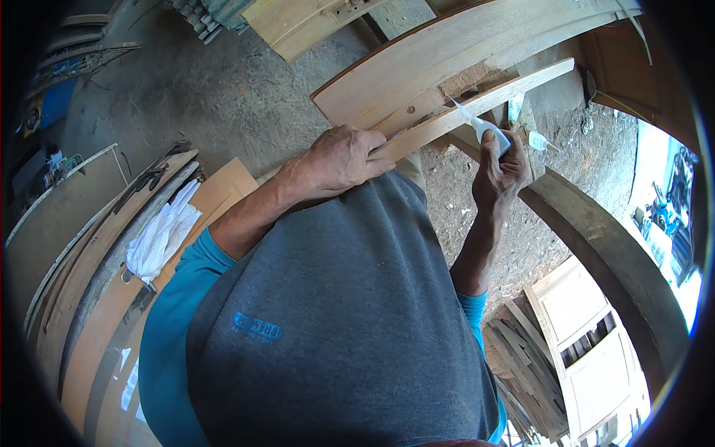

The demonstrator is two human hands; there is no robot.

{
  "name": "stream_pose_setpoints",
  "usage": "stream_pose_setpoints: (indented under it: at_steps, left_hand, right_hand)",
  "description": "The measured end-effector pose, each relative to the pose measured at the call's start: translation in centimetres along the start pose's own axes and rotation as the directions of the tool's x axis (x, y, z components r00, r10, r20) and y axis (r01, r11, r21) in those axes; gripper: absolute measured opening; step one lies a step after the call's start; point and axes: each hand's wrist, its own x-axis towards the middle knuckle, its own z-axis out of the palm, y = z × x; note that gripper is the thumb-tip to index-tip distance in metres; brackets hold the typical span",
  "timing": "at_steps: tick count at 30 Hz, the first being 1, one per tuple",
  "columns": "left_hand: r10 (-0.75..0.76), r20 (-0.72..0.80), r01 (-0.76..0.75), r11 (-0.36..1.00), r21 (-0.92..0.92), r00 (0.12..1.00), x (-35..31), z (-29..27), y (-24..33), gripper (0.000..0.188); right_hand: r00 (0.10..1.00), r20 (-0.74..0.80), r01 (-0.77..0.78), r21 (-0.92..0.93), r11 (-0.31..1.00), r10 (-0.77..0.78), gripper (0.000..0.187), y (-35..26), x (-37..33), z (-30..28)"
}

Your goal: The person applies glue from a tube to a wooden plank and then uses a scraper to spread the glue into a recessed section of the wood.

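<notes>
My left hand (344, 158) is closed round the near end of a narrow pale wooden strip (514, 91), its thumb and fingers pinching the edges. The strip slants up to the right, along the near side of a wide wooden panel (387, 91). In my right hand (500, 170) is a white squeeze bottle (478, 124) with a long pointed nozzle, probably glue. My thumb presses on its side. The nozzle points up and left, its tip over the strip by the panel's edge; whether it touches is unclear. Sawdust-like shavings (473, 77) lie on the panel near the tip.
A thick wooden beam (596, 231) curves down the right side. Panelled door-like boards (573, 313) and scrap wood (521, 357) lie at lower right. Long boards (97, 261) and white cloth (167, 231) are at left. Another wooden piece (298, 26) lies beyond the panel.
</notes>
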Motion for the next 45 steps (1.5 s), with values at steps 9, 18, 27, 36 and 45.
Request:
stream_pose_setpoints:
  at_steps: [9, 18, 27, 36, 45]
  left_hand:
    - [-0.024, -0.025, 0.024, 1.000, 0.016, 0.999, 0.0, 0.2, 0.3, 0.042]
    - [0.009, -0.046, -0.008, 1.000, 0.005, 0.999, 0.0, 0.4, 0.1, 0.041]
    - [0.011, -0.056, -0.011, 1.000, 0.006, 0.998, 0.0, 0.2, 0.2, 0.042]
    - [-0.039, -0.033, 0.039, 0.999, 0.025, 0.999, -0.1, 0.0, 1.3, 0.041]
    - [-0.060, -0.041, 0.061, 0.998, 0.030, 0.997, -0.6, 0.6, 1.7, 0.042]
  right_hand:
    - [1.000, 0.006, 0.002, -0.027, 1.000, -0.002, 0.025, 0.0, 0.4, 0.6]
    - [1.000, 0.013, 0.018, -0.026, 1.000, -0.017, 0.026, 0.6, 0.4, 0.3]
    - [1.000, -0.004, -0.017, -0.031, 0.999, 0.017, 0.029, 0.5, 0.2, -0.1]
    - [0.998, -0.019, -0.066, 0.020, 0.998, 0.067, 0.029, 0.6, 0.7, -0.6]
    - [0.989, -0.003, -0.143, 0.141, 0.980, 0.145, 0.028, -0.1, 1.3, -1.9]
